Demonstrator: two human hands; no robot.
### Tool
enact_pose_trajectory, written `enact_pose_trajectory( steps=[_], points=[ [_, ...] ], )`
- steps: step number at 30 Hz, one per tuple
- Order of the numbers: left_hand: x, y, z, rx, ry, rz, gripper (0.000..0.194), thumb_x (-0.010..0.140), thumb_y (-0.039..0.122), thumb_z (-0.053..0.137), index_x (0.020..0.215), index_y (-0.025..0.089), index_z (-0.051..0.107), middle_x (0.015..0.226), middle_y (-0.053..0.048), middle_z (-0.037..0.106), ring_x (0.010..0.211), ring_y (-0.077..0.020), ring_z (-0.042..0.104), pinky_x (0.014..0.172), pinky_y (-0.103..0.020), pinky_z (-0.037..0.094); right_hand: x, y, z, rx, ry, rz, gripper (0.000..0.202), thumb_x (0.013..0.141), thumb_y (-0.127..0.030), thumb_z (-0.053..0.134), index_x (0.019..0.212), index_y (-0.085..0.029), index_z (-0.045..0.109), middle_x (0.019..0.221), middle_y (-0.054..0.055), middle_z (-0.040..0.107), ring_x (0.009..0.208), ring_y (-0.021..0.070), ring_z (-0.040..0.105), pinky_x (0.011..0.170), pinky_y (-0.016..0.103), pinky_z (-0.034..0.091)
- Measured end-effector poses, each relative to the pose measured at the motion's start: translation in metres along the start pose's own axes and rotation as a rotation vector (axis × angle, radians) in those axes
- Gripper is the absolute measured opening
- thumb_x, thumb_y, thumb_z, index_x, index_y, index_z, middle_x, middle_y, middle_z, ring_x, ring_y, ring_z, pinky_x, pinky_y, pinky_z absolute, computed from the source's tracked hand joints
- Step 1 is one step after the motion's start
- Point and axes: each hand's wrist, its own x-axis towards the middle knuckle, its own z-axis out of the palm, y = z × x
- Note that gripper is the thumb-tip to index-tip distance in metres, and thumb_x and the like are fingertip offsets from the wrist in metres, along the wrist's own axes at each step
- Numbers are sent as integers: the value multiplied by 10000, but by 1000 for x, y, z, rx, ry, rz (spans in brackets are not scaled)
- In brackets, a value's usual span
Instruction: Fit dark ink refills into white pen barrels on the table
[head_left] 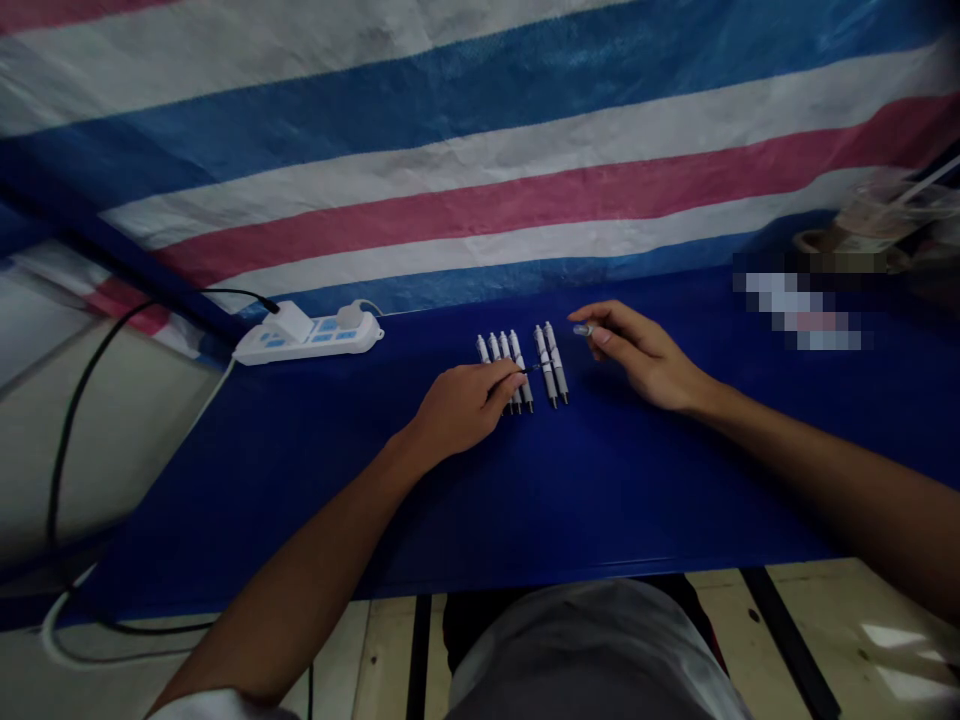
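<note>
Several white-and-grey click pens (517,350) lie side by side on the blue table, partly covered by my left hand (471,405). Its thumb and forefinger pinch a thin dark rod (531,369) with a narrow tip, which looks like a pen refill. The rod points right, across two more pens (552,365) lying in a separate pair. To the right of that pair, my right hand (637,350) is raised a little, its thumb and fingers closed on a small clear, shiny piece (582,330). Most of that piece is hidden by the fingers, so its kind is unclear.
A white power strip (311,340) with plugs and a black cable (67,440) sits at the back left of the blue table (570,500). A striped sheet (480,200) hangs behind. At the far right stands a plastic cup (874,215), beside a blurred-out patch.
</note>
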Motion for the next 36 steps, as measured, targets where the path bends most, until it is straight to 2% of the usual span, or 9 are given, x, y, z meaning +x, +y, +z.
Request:
enact_pose_trajectory(
  steps=[6, 12, 19, 22, 24, 26, 29, 31, 36],
  points=[
    [-1, 5, 3, 42, -25, 32, 368, 1079, 385, 400, 886, 208, 658, 739, 17, 686, 647, -159, 627, 632, -281, 389, -4, -9, 8, -137, -172, -94, 223, 948, -368, 676, 974, -179, 791, 727, -5, 636, 572, 101, 466, 538, 250, 373],
    [-2, 6, 6, 65, -45, 66, 348, 1092, 383, 401, 1069, 233, 714, 949, -8, 787, 859, -203, 738, 724, -294, 487, -6, -12, 12, -118, -163, -115, 198, 924, -351, 717, 956, -182, 815, 707, -5, 674, 522, 86, 460, 486, 241, 347],
    [-1, 6, 8, 55, -47, 77, 333, 1091, 396, 400, 1189, 262, 690, 1086, -18, 792, 973, -214, 745, 791, -311, 529, -7, -12, 14, -109, -168, -103, 185, 920, -338, 716, 945, -191, 825, 705, 0, 697, 511, 85, 475, 477, 234, 360],
    [-2, 8, 4, -22, -26, 17, 292, 1078, 407, 424, 1184, 230, 631, 908, -7, 772, 815, -194, 728, 724, -304, 511, -6, -13, 13, -112, -126, -80, 202, 915, -355, 707, 909, -188, 822, 722, 10, 712, 516, 92, 481, 485, 246, 361],
    [-2, 8, 2, -85, 27, -56, 258, 1072, 403, 420, 1120, 205, 578, 721, 27, 684, 630, -162, 649, 627, -286, 460, -5, -12, 10, -115, -57, -35, 226, 902, -386, 714, 872, -186, 815, 702, 12, 703, 526, 102, 487, 485, 253, 356],
    [-2, 5, 0, -119, 95, -99, 213, 1066, 380, 409, 1063, 202, 527, 644, 55, 596, 536, -138, 557, 573, -276, 404, -4, -12, 6, -120, 26, 30, 253, 892, -420, 721, 843, -186, 804, 626, -5, 642, 506, 101, 453, 462, 252, 323],
    [-1, -1, -1, -117, 157, -95, 146, 1042, 344, 435, 1030, 212, 498, 677, 53, 582, 556, -132, 531, 590, -278, 399, -1, -10, 0, -126, 125, 85, 307, 881, -483, 731, 808, -189, 782, 531, -38, 509, 465, 87, 366, 430, 248, 249],
    [0, -3, -1, -114, 168, -90, 129, 1027, 334, 463, 1028, 213, 509, 732, 38, 615, 605, -138, 557, 624, -284, 422, 0, -9, -2, -129, 152, 89, 345, 870, -525, 737, 789, -192, 772, 521, -42, 473, 465, 87, 349, 428, 251, 233],
    [0, 0, 0, -117, 165, -62, 171, 1037, 341, 474, 1060, 208, 577, 854, -3, 682, 694, -154, 605, 660, -288, 457, -1, -11, 1, -120, 112, 97, 347, 880, -532, 731, 778, -202, 763, 520, -47, 460, 455, 84, 326, 422, 258, 225]
  ],
)
